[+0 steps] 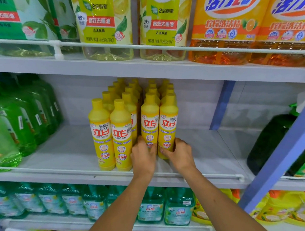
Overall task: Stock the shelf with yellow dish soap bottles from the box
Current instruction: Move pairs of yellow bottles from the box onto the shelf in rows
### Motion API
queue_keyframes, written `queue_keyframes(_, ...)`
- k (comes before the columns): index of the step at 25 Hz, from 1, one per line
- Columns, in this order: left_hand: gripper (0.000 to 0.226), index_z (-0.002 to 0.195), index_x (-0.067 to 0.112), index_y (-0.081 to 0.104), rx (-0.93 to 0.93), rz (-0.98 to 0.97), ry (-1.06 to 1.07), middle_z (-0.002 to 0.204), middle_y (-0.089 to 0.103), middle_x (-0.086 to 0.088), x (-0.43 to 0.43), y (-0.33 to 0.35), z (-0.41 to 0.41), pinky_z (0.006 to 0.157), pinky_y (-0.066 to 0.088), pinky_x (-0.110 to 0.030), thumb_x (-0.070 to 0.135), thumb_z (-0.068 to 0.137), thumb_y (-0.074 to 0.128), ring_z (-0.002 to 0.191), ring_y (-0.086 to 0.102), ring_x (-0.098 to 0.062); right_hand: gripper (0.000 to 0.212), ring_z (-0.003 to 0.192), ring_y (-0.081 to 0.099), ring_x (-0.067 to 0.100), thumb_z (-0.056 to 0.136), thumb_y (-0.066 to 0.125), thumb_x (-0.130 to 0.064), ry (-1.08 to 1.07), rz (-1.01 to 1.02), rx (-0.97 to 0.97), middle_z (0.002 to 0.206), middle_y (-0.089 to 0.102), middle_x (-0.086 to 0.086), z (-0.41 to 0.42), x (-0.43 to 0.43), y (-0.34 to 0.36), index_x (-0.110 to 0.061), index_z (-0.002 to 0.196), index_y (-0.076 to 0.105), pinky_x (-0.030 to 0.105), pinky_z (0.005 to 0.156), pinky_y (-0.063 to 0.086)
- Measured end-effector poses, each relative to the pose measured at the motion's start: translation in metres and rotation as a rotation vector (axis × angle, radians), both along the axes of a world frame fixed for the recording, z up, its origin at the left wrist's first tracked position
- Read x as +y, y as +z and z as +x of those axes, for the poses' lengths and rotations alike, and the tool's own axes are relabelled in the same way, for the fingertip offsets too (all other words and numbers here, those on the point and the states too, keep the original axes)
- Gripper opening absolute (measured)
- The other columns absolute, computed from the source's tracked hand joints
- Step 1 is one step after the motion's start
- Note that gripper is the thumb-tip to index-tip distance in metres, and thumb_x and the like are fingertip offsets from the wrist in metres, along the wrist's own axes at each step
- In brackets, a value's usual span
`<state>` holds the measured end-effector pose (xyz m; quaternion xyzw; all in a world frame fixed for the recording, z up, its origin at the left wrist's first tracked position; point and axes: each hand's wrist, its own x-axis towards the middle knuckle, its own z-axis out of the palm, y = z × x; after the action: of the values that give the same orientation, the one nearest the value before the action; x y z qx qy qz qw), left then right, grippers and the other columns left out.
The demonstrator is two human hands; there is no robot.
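Several yellow dish soap bottles stand upright in rows on the white middle shelf (60, 157). Two front bottles at the left (101, 133) (121, 135) stand free. My left hand (143, 157) grips the base of the third front bottle (150, 122). My right hand (178, 155) grips the base of the fourth front bottle (168, 125), at the right end of the group. Both held bottles stand upright on the shelf, side by side. The box is out of view.
Green detergent jugs (13, 128) fill the shelf's left end and a dark green bottle (269, 143) stands at its right. A blue upright post (280, 153) slants past on the right. Large refill bottles sit on the shelf above, teal bottles below.
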<state>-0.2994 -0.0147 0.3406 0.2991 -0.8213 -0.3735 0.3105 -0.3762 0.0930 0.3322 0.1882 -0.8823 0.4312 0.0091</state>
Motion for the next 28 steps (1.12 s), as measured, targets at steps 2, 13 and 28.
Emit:
queue_keyframes(2,0.03,0.106,0.013,0.058,0.001,0.0,0.0,0.106,0.072,-0.011,-0.001,0.0,0.0,0.081,0.055,-0.041,0.033,0.089,0.073,0.097,0.069,-0.032,0.048,0.098,0.069,0.024,0.082,0.081,-0.042,-0.003,0.013,0.018,0.113,0.072,0.006,0.001,0.0,0.0,-0.014,0.116,0.065,0.034,0.087,0.057)
queue_keyframes(13,0.034,0.108,0.011,0.061,0.023,0.012,0.011,0.11,0.072,-0.012,0.002,0.0,0.003,0.081,0.052,-0.038,0.034,0.088,0.075,0.1,0.068,-0.032,0.047,0.096,0.066,0.022,0.083,0.079,-0.045,-0.03,0.017,0.036,0.112,0.071,0.005,0.005,-0.001,-0.003,-0.016,0.116,0.064,0.032,0.085,0.055)
queue_keyframes(28,0.046,0.115,0.008,0.052,-0.16,-0.038,-0.025,0.117,0.066,-0.015,0.006,0.009,0.006,0.085,0.052,-0.043,0.036,0.087,0.074,0.109,0.065,-0.035,0.051,0.093,0.067,0.026,0.082,0.076,-0.054,-0.03,0.191,0.042,0.108,0.069,0.007,0.012,0.005,0.013,-0.016,0.113,0.066,0.034,0.077,0.055)
